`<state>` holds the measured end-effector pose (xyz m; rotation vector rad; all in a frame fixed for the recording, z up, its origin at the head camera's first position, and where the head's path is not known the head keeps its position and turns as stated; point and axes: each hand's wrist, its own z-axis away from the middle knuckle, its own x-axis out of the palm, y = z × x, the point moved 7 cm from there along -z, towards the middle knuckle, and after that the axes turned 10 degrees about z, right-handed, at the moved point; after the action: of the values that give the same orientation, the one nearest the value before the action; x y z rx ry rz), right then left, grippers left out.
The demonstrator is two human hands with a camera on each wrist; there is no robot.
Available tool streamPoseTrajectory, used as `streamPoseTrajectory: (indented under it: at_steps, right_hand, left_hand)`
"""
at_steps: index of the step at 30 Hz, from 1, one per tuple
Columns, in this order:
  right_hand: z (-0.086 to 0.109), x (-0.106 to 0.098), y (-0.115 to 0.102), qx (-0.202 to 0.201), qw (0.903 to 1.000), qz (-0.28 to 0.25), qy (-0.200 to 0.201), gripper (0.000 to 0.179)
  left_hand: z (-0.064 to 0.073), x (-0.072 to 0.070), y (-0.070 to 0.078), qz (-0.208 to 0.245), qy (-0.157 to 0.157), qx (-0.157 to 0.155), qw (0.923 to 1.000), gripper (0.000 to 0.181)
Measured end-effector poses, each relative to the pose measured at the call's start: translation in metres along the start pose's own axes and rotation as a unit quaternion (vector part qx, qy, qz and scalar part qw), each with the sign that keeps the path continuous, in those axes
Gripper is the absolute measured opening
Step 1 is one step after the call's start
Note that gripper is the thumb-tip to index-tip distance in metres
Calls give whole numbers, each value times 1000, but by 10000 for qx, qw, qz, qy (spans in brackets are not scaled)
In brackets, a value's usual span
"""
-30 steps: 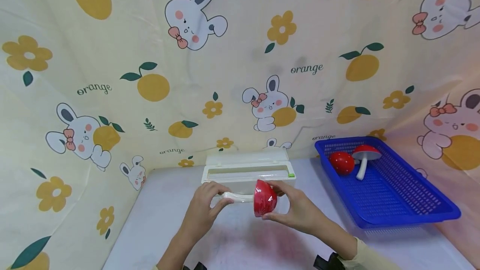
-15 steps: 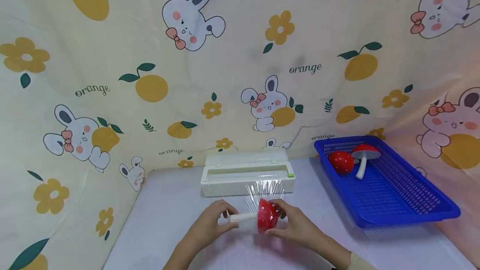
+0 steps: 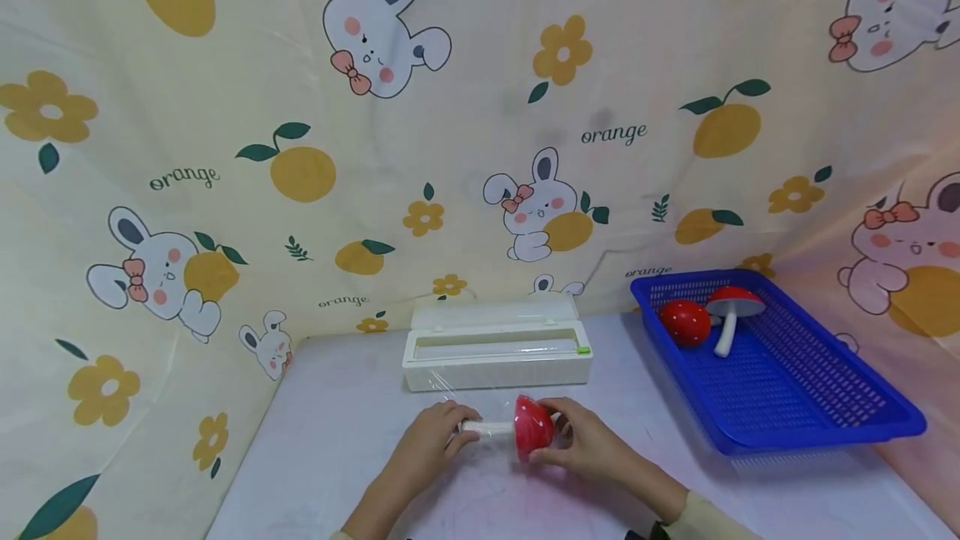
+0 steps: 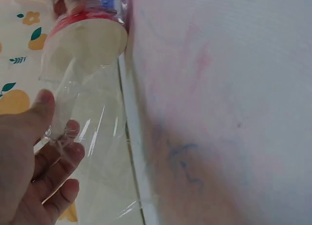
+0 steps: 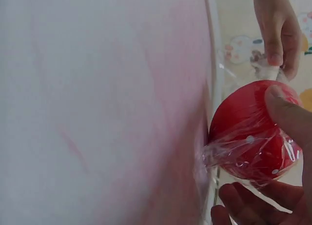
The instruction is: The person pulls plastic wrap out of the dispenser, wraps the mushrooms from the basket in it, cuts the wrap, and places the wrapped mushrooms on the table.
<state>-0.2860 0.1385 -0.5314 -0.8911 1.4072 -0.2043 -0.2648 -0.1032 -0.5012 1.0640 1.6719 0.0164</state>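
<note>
A toy mushroom (image 3: 532,429) with a white-dotted red cap and a white stem lies sideways between my hands, close over the table. Clear plastic wrap (image 5: 243,149) covers its cap, bunched at one side. My left hand (image 3: 431,448) pinches the stem's end, where wrap gathers at the fingertips. The stem (image 4: 69,91) and the pale underside of the cap (image 4: 92,42) show through loose film in the left wrist view. My right hand (image 3: 592,444) grips the cap, thumb on one side and fingers on the other.
Behind my hands stands a white plastic wrap dispenser (image 3: 495,372) with its lid up and a roll inside. At the right, a blue basket (image 3: 813,432) holds a red dotted ball-like cap (image 3: 684,323) and another mushroom (image 3: 735,307). A printed cloth hangs behind the table.
The mushroom came down and toward me, away from the dispenser, with both hands still on it. Film that fanned up beyond the cap now shows as a strip near my left hand.
</note>
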Motion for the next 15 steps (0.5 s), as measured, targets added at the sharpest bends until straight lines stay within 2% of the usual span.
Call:
streamPoseTrajectory:
  at_steps: [3,7,11,15]
  right_hand:
    - [-4,0,5,192,9998,90,36,82]
    - [-8,1,10,370,9991,212,74,82]
    - [-10,2,12,334,9989,282,157,84]
    - [-9,0,12,206,9981,430,380,98]
  left_hand:
    - [-2,5,-2,-192,-16,-11,9998,18]
    - [-5,7,-3,-225,118,38,9997,14]
    - [-7,8,-3,-162,206,132,9996,14]
    - [-9,9,-4,-133,205,235,9994,14]
